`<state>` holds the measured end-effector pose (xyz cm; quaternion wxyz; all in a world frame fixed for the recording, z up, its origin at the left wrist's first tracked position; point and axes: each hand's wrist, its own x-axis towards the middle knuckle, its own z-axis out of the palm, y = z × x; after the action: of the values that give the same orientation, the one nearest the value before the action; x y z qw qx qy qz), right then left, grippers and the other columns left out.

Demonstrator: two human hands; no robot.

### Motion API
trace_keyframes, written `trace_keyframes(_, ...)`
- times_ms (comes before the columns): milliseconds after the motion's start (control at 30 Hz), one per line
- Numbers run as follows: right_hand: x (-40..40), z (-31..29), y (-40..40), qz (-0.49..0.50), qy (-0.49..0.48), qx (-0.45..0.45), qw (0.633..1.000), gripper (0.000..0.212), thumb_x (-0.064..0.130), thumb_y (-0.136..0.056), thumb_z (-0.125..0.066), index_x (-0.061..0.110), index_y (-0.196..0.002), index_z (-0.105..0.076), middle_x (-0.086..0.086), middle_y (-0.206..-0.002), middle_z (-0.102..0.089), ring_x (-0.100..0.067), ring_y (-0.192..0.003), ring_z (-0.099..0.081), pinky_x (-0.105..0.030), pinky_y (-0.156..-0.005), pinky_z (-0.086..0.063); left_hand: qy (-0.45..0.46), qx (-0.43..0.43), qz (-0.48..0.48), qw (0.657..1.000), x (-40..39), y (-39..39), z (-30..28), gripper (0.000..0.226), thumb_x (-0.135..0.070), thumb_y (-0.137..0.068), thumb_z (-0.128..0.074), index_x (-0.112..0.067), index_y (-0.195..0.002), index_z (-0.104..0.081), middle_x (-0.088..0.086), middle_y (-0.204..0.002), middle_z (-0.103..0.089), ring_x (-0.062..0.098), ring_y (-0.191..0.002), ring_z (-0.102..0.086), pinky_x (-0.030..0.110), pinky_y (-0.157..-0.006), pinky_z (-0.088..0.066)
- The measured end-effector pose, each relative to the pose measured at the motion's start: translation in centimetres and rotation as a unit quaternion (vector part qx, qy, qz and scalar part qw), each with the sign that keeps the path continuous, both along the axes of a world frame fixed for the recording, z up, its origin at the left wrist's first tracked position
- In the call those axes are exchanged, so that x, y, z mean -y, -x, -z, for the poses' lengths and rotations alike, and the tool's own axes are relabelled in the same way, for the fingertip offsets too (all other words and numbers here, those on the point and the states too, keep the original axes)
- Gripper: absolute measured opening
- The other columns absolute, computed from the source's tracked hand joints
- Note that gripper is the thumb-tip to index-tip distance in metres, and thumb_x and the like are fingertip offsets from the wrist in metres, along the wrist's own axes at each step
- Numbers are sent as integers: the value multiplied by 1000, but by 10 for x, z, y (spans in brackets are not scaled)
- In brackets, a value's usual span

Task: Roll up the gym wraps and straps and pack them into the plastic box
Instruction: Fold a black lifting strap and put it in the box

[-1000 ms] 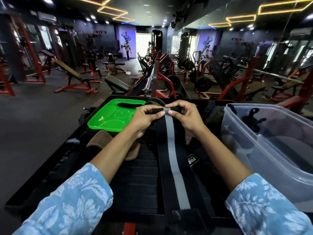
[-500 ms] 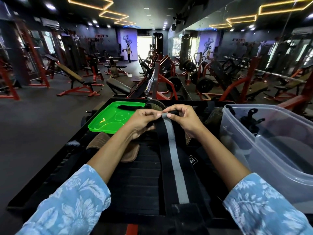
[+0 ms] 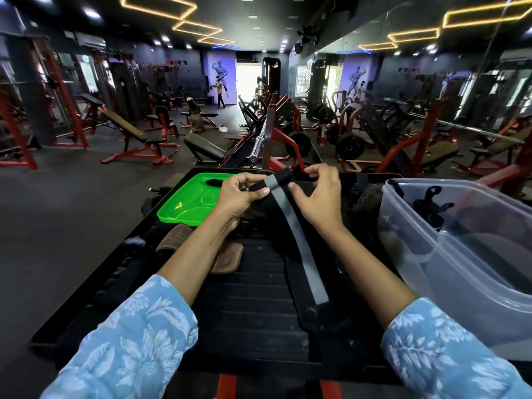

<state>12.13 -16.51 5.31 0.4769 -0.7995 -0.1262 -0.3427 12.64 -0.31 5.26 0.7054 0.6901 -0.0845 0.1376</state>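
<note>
A long black gym wrap with a grey centre stripe runs from my hands back toward me over the black ribbed platform. Its far end is folded into a small roll, lifted and tilted between my hands. My left hand pinches the roll's left end. My right hand pinches its right end, thumb near the stripe. A clear plastic box stands to the right with black straps lying inside.
A green plastic lid lies left of my hands with a black strap on it. Brown leather pads rest under my left forearm. More dark straps lie beside the box. Gym benches and machines fill the room beyond.
Both hands have lifted the rolled end off the platform and tilted it, right side higher. The wrap's tail now slants to the right, and the roll looks a little thicker.
</note>
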Motion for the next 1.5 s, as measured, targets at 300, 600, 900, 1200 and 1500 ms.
trace_keyframes(300, -34, -16, 4, -108, -262, -206, 937, 23, 18, -79, -73, 9, -71, -53, -3, -58, -56, -14, -53, -56, -28, -58, -52, -63, 93, -32, 993, 10, 4, 1, 31, 17, -70, -68, -5, -91, -61, -2, -84, -61, -13, -66, -59, 6, -69, -44)
trace_keyframes(600, -37, -4, 7, -87, -68, -58, 992, 20, 2, -72, -74, 10, -83, -60, -10, -72, -62, -12, -61, -53, -19, -60, -44, -247, 197, -23, 948, 15, 8, 5, 43, -1, -63, -49, -2, -103, -64, 2, -94, -54, 13, -92, -52, 5, -85, -36)
trace_keyframes(900, -34, 0, 10, -82, 12, 39, 996, 25, -7, -74, -62, 5, -95, -57, -3, -86, -60, -11, -73, -54, -6, -67, -39, -83, 117, 53, 988, 23, 9, 4, 27, -15, -82, -55, -9, -108, -54, -10, -91, -62, -13, -80, -57, 9, -80, -43)
trace_keyframes(1200, -41, 5, 17, -38, 15, 115, 992, 30, -7, -72, -62, 1, -101, -59, 1, -90, -48, -2, -71, -41, -14, -71, -38, -4, 107, -19, 994, 29, 9, 2, 16, 4, -90, -52, -8, -85, -60, -19, -57, -64, -11, -57, -55, 5, -60, -42)
trace_keyframes(1500, -47, 13, 20, -17, -5, 61, 998, 22, 5, -77, -68, 7, -91, -51, 1, -80, -53, -14, -70, -52, -29, -66, -45, -45, 109, -121, 986, 35, 9, 12, 17, -37, -81, -59, -24, -70, -58, -2, -66, -59, 3, -60, -50, 25, -59, -41)
